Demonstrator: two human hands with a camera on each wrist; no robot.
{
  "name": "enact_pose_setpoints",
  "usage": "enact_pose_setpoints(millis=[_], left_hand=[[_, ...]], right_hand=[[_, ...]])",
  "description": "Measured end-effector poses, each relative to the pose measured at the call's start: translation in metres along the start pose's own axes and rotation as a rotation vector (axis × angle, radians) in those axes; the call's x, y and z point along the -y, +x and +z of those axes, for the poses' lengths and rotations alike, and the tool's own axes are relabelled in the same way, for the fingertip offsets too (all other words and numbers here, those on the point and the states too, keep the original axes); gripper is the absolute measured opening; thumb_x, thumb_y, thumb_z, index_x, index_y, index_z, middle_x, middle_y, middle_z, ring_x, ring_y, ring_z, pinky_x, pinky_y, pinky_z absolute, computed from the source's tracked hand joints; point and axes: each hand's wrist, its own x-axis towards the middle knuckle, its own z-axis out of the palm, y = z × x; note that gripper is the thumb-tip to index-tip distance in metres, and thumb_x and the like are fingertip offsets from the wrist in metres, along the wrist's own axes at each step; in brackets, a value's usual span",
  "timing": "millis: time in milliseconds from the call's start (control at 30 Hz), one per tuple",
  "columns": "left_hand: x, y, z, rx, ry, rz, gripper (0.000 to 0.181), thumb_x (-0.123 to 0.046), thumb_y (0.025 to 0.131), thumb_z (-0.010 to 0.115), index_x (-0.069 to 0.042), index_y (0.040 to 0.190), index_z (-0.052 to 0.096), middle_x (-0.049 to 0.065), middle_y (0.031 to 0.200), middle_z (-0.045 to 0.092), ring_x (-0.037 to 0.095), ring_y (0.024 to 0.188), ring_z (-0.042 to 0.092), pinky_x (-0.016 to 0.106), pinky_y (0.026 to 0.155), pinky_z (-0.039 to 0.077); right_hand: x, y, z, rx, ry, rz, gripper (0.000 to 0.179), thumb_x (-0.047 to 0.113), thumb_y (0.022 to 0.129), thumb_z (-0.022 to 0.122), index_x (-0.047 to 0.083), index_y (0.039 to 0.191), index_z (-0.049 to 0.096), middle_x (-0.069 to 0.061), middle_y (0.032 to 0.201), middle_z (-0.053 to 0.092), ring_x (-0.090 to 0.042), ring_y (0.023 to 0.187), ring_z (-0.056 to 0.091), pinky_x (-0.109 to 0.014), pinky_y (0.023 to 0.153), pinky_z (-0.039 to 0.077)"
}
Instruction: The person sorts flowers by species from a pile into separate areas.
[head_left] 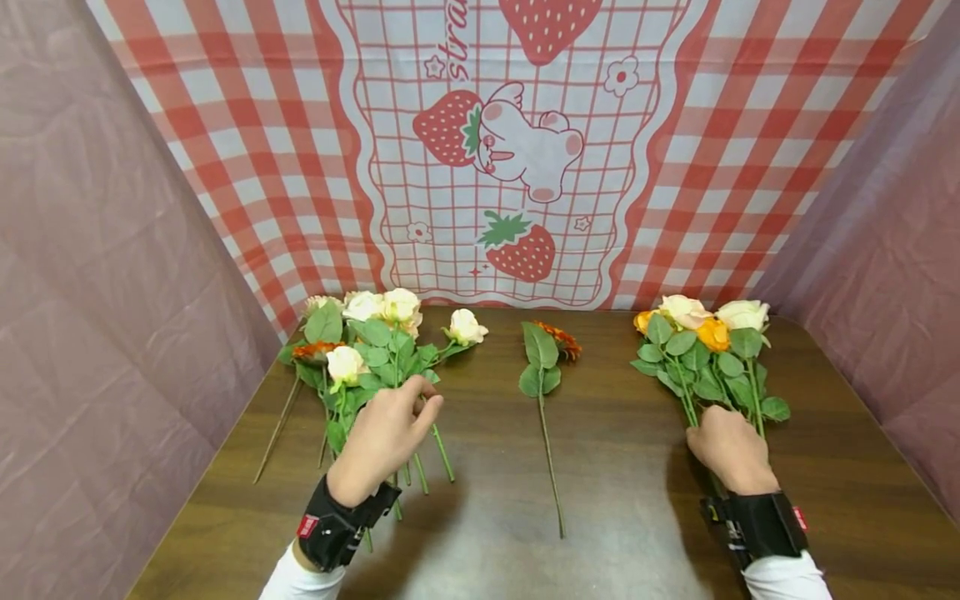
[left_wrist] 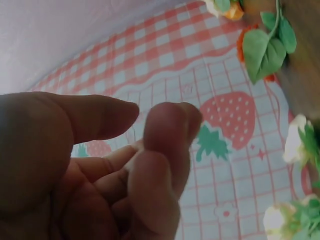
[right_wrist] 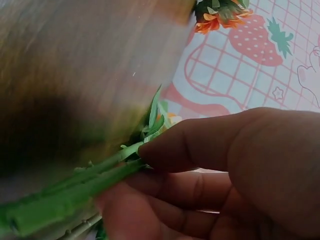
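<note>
My left hand [head_left: 387, 425] hovers over the left pile of artificial flowers, its fingers loosely bent. In the left wrist view a gap shows between thumb and fingertips [left_wrist: 165, 125], with nothing held. On that pile are cream roses [head_left: 346, 365], green leaves and an orange flower [head_left: 318, 350]. My right hand [head_left: 729, 450] pinches green rose stems [right_wrist: 75, 195] between thumb and fingers, below the right bunch's leaves. Above it are a white rose [head_left: 742, 316], a pale peach rose [head_left: 686, 312] and orange blooms [head_left: 712, 334]. How many stems the fingers hold is hidden.
A single orange flower [head_left: 558, 337] with a long brown stem lies mid-table between the hands. The brown wooden table [head_left: 495, 500] meets a red-and-white checked cloth [head_left: 247, 158] at the back. Pinkish curtains [head_left: 112, 292] hang at both sides.
</note>
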Motion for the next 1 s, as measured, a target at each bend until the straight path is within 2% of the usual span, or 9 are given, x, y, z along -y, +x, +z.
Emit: enact_pose_setpoints(millis=[100,233,400,500,633,767,867,1000], left_hand=[[0.008,0.001,-0.006,0.015,0.034,-0.062,0.013,-0.023,0.09,0.056,-0.012,0.092,0.061,-0.002,0.061,0.058,0.007,0.044,0.044,0.028,0.04,0.039],[0.026,0.004,-0.01,0.016,0.122,-0.145,0.014,-0.021,0.089,0.056,-0.008,0.089,0.061,0.004,0.063,0.061,0.013,0.045,0.048,0.033,0.038,0.04],[0.053,0.008,-0.005,0.055,0.233,-0.252,0.019,-0.017,0.085,0.057,-0.007,0.069,0.055,0.014,0.061,0.06,0.025,0.051,0.054,0.043,0.04,0.044],[0.067,0.01,0.004,0.132,0.25,-0.305,0.024,-0.016,0.082,0.057,-0.007,0.061,0.052,0.018,0.062,0.061,0.029,0.051,0.056,0.047,0.042,0.046],[0.079,0.011,0.02,0.238,0.259,-0.322,0.025,-0.018,0.08,0.061,-0.005,0.06,0.055,0.02,0.066,0.064,0.028,0.051,0.057,0.047,0.042,0.048],[0.085,0.012,0.032,0.313,0.241,-0.328,0.018,-0.017,0.077,0.064,-0.001,0.068,0.059,0.022,0.074,0.066,0.027,0.055,0.057,0.046,0.045,0.049],[0.087,0.012,0.036,0.324,0.219,-0.325,0.012,-0.01,0.073,0.063,0.002,0.071,0.061,0.024,0.078,0.066,0.026,0.057,0.056,0.045,0.048,0.05],[0.087,0.011,0.032,0.289,0.168,-0.309,0.01,0.001,0.071,0.058,0.0,0.061,0.057,0.017,0.06,0.061,0.021,0.046,0.054,0.037,0.044,0.049]], right_hand=[[0.002,-0.002,-0.004,0.038,-0.001,0.043,0.025,0.011,0.079,0.048,0.004,0.055,0.052,-0.017,0.06,0.056,-0.028,0.052,0.051,-0.046,0.041,0.042],[0.007,-0.006,-0.01,0.013,-0.008,0.043,0.029,0.014,0.082,0.047,0.005,0.055,0.051,-0.016,0.058,0.054,-0.028,0.049,0.05,-0.045,0.039,0.04],[0.026,-0.011,-0.014,-0.107,0.004,-0.07,0.036,0.021,0.088,0.049,0.013,0.053,0.041,-0.001,0.05,0.036,-0.018,0.043,0.039,-0.033,0.037,0.029],[0.042,-0.015,-0.015,-0.144,0.019,-0.14,0.036,0.022,0.089,0.052,0.014,0.055,0.042,0.002,0.05,0.031,-0.016,0.043,0.034,-0.03,0.039,0.023],[0.061,-0.021,-0.016,-0.135,0.027,-0.188,0.027,0.021,0.089,0.054,0.012,0.064,0.053,0.0,0.051,0.039,-0.015,0.044,0.036,-0.031,0.041,0.025],[0.075,-0.026,-0.016,-0.139,0.041,-0.228,0.017,0.022,0.089,0.056,0.011,0.077,0.063,-0.001,0.056,0.051,-0.015,0.046,0.041,-0.032,0.043,0.03],[0.083,-0.031,-0.013,-0.164,0.053,-0.267,0.014,0.022,0.088,0.058,0.011,0.081,0.064,0.0,0.058,0.053,-0.013,0.046,0.041,-0.031,0.043,0.031],[0.093,-0.035,-0.007,-0.17,0.074,-0.33,0.01,0.02,0.088,0.058,0.013,0.082,0.063,0.003,0.058,0.05,-0.012,0.046,0.038,-0.03,0.044,0.028]])
